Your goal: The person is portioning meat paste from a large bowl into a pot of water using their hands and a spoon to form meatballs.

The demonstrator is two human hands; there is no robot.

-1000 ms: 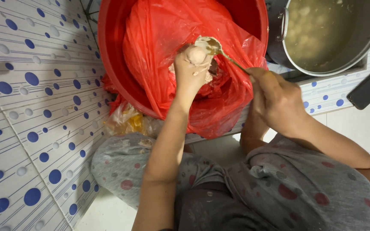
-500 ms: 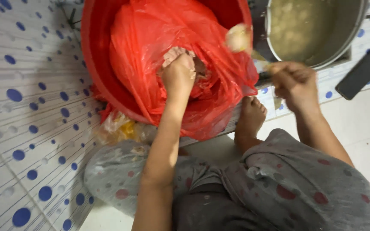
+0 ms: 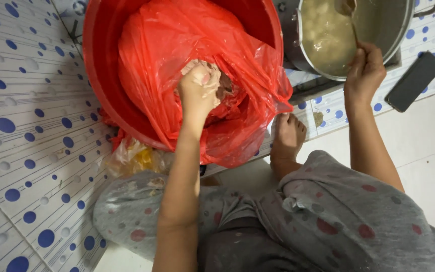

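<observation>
My left hand (image 3: 199, 86) reaches into a red plastic bag (image 3: 162, 55) that lines a big red tub (image 3: 99, 75), and its fingers are closed on a lump of pale brownish paste (image 3: 223, 85). My right hand (image 3: 364, 70) grips the handle of a metal spoon (image 3: 352, 20), whose bowl is down in a steel pot (image 3: 393, 30) of cloudy broth with several pale balls floating in it (image 3: 323, 30). The pot sits to the right of the tub.
A dark phone (image 3: 415, 80) lies on the floor right of the pot. My bare foot (image 3: 287, 135) rests by the tub, with grey dotted trousers below. A crumpled yellowish bag (image 3: 134, 158) lies under the tub. The tiled floor has blue dots (image 3: 21, 131).
My right hand has carried the spoon from the red bag over to the pot and lowered it into the broth. My left hand stays in the bag, gripping paste.
</observation>
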